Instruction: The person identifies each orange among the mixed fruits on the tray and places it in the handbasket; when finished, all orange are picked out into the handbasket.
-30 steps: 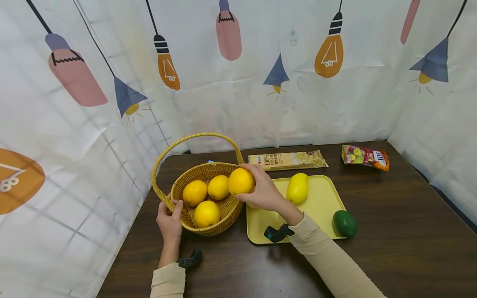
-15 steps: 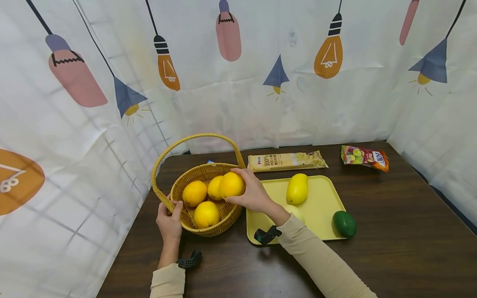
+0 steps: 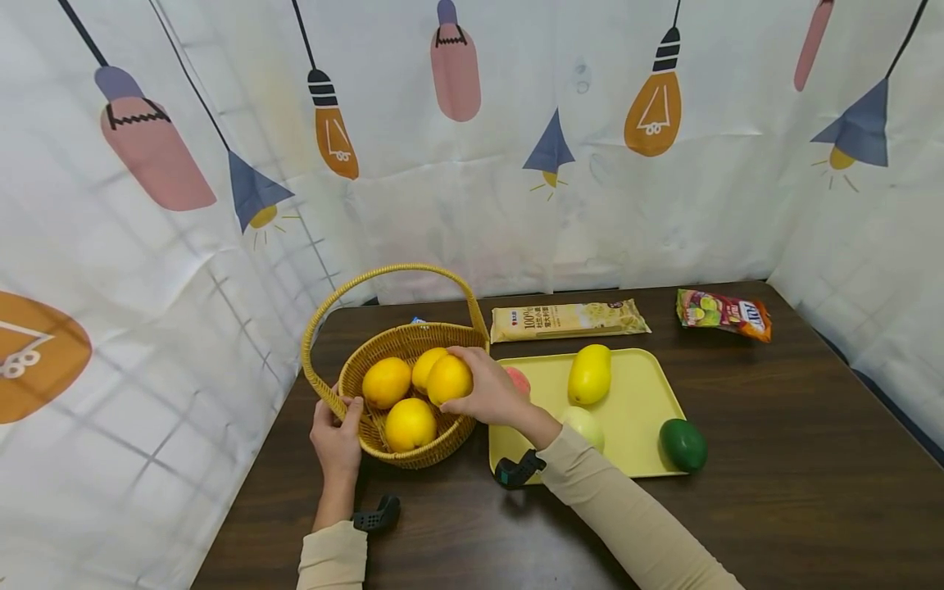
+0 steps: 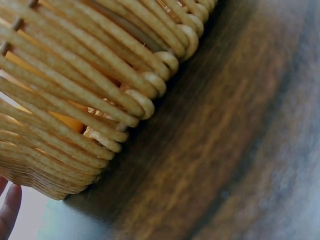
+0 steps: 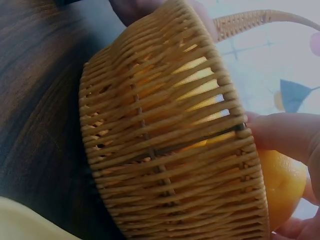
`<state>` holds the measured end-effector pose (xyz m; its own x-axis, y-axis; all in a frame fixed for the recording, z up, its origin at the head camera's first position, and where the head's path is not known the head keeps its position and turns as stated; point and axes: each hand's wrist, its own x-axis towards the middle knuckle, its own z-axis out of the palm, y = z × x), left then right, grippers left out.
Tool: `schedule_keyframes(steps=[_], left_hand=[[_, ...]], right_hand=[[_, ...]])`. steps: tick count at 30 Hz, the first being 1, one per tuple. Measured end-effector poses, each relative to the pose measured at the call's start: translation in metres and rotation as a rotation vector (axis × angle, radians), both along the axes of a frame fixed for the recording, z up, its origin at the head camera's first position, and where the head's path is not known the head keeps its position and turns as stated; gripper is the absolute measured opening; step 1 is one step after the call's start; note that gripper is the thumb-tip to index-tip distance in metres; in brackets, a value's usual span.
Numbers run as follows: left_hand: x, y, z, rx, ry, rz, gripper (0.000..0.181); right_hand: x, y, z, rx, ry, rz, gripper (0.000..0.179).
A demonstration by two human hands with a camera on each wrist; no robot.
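Note:
In the head view my right hand [image 3: 496, 395] holds an orange [image 3: 448, 380] between thumb and fingers, over the right side of a yellow wicker basket [image 3: 442, 447]. Three more oranges [image 3: 410, 424] lie inside, and the held one overlaps one of them; whether they touch I cannot tell. My left hand [image 3: 338, 442] grips the basket's left rim near the foot of its tall handle [image 3: 321, 336]. From the right wrist, the held orange [image 5: 284, 187] shows just past the rim, its lower part hidden by the weave. The left wrist view has mostly basket wall [image 4: 65, 90] and a fingertip.
Right of the basket is a yellow tray [image 3: 634, 447] bearing a yellow mango-like fruit [image 3: 589, 374], a pale green round fruit [image 3: 584, 428] and a partly hidden pinkish fruit [image 3: 519, 379]. A dark green avocado-like fruit [image 3: 683, 445] sits at its corner. Behind lie a noodle pack [image 3: 568, 320] and a snack bag [image 3: 723, 315].
My right hand has carried the orange left and slightly down, further over the basket. The pinkish and pale green fruits on the tray have come into view. My left hand has stayed put.

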<state>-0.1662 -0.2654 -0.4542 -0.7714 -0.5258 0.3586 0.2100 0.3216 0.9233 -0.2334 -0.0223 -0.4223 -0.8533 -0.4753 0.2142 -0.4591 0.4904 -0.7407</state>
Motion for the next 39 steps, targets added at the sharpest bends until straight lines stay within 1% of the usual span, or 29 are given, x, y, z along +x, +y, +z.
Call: schedule_keyframes(steps=[6, 9, 15, 21, 23, 27, 30, 33, 36, 39], left_hand=[[-0.001, -0.001, -0.002, 0.011, 0.004, 0.001, 0.02], [-0.001, -0.001, -0.002, 0.01, 0.002, 0.001, 0.02], [-0.001, -0.001, -0.003, 0.016, -0.008, -0.004, 0.02], [-0.001, -0.001, -0.004, 0.019, -0.007, -0.009, 0.02], [-0.001, -0.001, -0.003, 0.016, -0.007, -0.006, 0.02], [-0.001, 0.001, -0.001, 0.011, -0.01, -0.003, 0.02], [-0.002, 0.0, -0.002, 0.007, -0.014, -0.005, 0.021], [-0.005, -0.003, -0.006, 0.013, -0.016, -0.008, 0.021], [-0.011, -0.009, -0.016, 0.036, -0.019, -0.008, 0.021], [-0.016, -0.013, -0.026, 0.052, -0.02, 0.007, 0.021]], right_hand=[[0.002, -0.002, 0.003, 0.027, 0.001, -0.005, 0.084], [0.003, -0.001, 0.003, 0.032, -0.014, -0.005, 0.085], [0.003, 0.001, 0.001, 0.0, -0.049, 0.014, 0.085], [0.003, 0.004, 0.002, -0.02, -0.063, 0.03, 0.082], [0.004, 0.006, 0.002, -0.045, -0.064, 0.036, 0.081], [0.008, 0.012, 0.001, -0.104, -0.022, 0.031, 0.071], [0.014, 0.018, 0.002, -0.131, 0.03, 0.001, 0.063], [0.021, 0.026, 0.005, -0.176, 0.07, -0.026, 0.058], [0.028, 0.034, 0.008, -0.242, 0.088, -0.051, 0.053], [0.033, 0.043, 0.011, -0.284, 0.09, -0.067, 0.049]])
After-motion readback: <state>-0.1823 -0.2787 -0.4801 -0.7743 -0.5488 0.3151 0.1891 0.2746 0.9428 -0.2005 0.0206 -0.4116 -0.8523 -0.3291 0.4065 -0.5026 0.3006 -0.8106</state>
